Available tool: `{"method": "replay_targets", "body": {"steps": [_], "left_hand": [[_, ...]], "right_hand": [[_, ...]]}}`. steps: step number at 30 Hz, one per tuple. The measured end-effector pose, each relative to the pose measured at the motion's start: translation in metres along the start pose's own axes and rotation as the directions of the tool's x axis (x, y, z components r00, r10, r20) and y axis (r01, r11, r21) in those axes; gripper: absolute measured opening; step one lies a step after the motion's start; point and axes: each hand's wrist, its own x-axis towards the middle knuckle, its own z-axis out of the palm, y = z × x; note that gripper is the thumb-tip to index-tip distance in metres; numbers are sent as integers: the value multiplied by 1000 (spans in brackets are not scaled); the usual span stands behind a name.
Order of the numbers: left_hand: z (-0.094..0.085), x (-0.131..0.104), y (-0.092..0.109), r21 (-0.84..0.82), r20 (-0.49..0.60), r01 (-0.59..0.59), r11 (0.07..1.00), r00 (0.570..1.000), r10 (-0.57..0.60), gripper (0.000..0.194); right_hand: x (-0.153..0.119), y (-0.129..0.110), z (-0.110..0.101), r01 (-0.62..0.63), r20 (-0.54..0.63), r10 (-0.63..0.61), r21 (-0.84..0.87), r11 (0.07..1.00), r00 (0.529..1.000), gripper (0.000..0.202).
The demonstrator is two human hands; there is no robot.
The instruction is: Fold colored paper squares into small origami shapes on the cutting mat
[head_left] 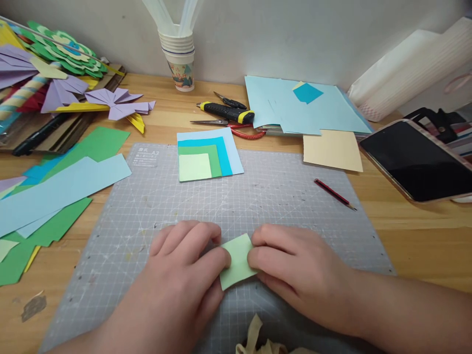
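As two hands (184, 265) (300, 265) pinch one green paper (239, 258), one pencil (335, 193) beyond

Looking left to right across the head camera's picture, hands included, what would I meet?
Light blue paper strip → left hand → pale green paper → right hand → dark-screened device.

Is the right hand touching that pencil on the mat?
Apart: the head view shows a stretch of mat between the right hand and the pencil.
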Motion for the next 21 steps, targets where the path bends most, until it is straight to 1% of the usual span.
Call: {"method": "replay_targets", "body": {"steps": [3,4,6,8,10,13,15,17,19,21], "left_hand": [[-3,1,2,55,-144,-38,998,988,46,16],[-4,1,2,65,-167,-64,996,983,74,16],[-5,2,3,49,-172,-127,991,976,133,17],[-7,2,2,22,-136,-182,983,974,183,18],[-6,2,2,32,-116,-206,978,971,208,22],[-3,-1,3,110,-137,-203,973,966,217,30],[0,-2,5,137,-153,-219,966,959,239,34],[3,-2,6,149,-138,-219,964,961,239,31],[3,-1,6,170,-113,-184,968,972,204,24],[1,0,5,191,-96,-140,972,982,160,20]], "right_hand": [[1,2,-1,32,-71,-34,-30,999,997,26],[2,3,-1,33,-80,-36,-39,999,996,25],[4,5,-1,35,-85,-39,-51,998,996,24],[5,6,-1,39,-88,-44,-60,997,995,23],[5,5,1,46,-105,-53,-72,996,993,20],[2,2,3,91,-150,-108,-113,989,983,13],[-1,-1,3,152,-114,-168,-133,979,979,14],[-3,-2,3,197,-32,-202,-125,972,979,19],[-4,-1,3,203,28,-201,-111,973,979,25],[-3,1,1,170,35,-167,-91,981,985,28]]}}
